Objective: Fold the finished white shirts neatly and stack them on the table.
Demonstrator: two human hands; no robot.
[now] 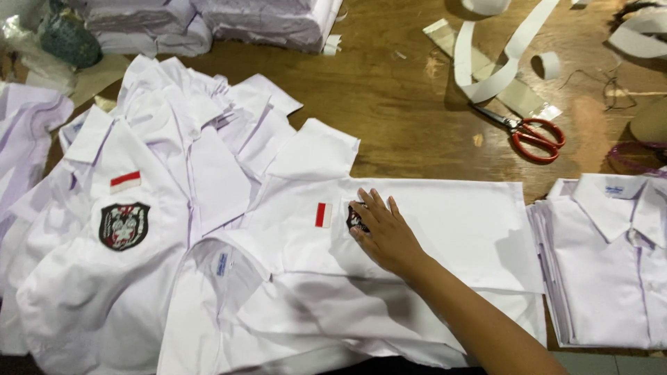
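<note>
Leftmost, a heap of white shirts (pixel 118 229) with a dark crest badge (pixel 124 226), then a right hand (pixel 384 232) pressed flat, fingers spread and gripping nothing, on the badge pocket (pixel 356 221) of a shirt (pixel 445 229) laid mid-desk (pixel 396 104), red-handled scissors (pixel 531 133) beyond, folded shirts (pixel 611 264) rightmost.

Shirt (pixel 417 229): white woven cloth, matt, smooth, embroidered badge (pixel 356 221) stitched on. Table (pixel 389 90): brown wood, worn, dull sheen. Scissors (pixel 531 132): metal blades, glossy red plastic handles.
</note>
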